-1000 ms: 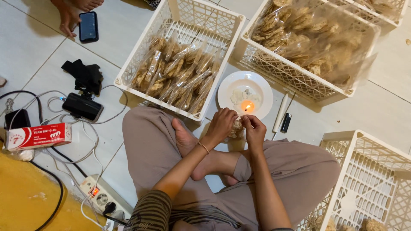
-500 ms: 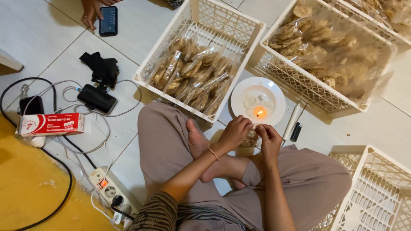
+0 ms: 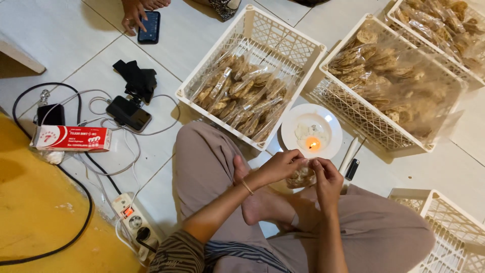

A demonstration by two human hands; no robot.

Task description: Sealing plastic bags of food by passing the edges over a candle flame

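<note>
Hands are meeting just below the white plate (image 3: pixel 302 121), where a small candle flame (image 3: pixel 312 144) is burning. The left hand (image 3: pixel 283 167) and the right hand (image 3: pixel 327 178) are both pinching the top of a small clear packet of crackers (image 3: pixel 300 178), fingers closed on the plastic, with the packet hanging between them over the person's crossed legs and bare foot (image 3: pixel 255 205). To my eye the mouth of the packet is being worked near the flame, so doing this well is calling for keeping the plastic edge taut and flat between the fingertips, and the fingers themselves clear of the heat.

Ahead of the knees, a white lattice crate (image 3: pixel 308 48) is holding a row of filled packets (image 3: pixel 242 96) leaning together along its near side, the far half showing bare mesh. To its right, a second crate (image 3: pixel 348 35) is carrying a big clear bag of loose crackers (image 3: pixel 399 86), and a third (image 3: pixel 404 6) beyond it is packed likewise. Another crate (image 3: pixel 444 227) is sitting by the right knee; its contents are hard to tell. A dark lighter (image 3: pixel 352 169) is lying on the tiled floor (image 3: pixel 55 35) near the plate.
</note>
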